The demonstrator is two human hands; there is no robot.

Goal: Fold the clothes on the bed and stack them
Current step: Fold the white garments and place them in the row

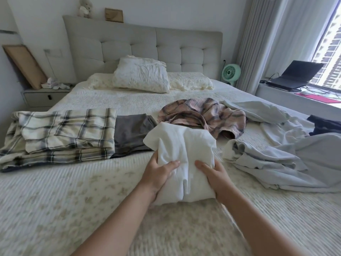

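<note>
Two hands grip one folded white garment [181, 159] over the near middle of the bed [55, 209]. Left hand [159, 175] clamps the bundle's left edge, thumb on top, fingers curled underneath. Right hand [212, 171] clamps the right edge the same way, thumb on top. Whether the bundle's near end rests on the bedspread or is lifted clear: cannot tell.

All positions below are relative to the white garment.
- Just left and slightly beyond: folded grey garment [132, 133], its right edge partly hidden behind the white bundle.
- Further left, touching the grey piece: folded plaid cloth [60, 133], cream with dark checks, in stacked layers.
- Directly beyond: crumpled pink plaid shirt [206, 115], unfolded.
- Right: loose pale blue clothing [273, 150], unfolded, spread toward the bed's right edge.
- Far right, beyond the blue heap: dark garment [323, 124], partly visible.
- Far beyond: white pillow [141, 76] leaning at the grey tufted headboard [147, 41].
- Beyond right, off the bed: green fan [231, 72]; laptop [295, 74] on the window ledge.
</note>
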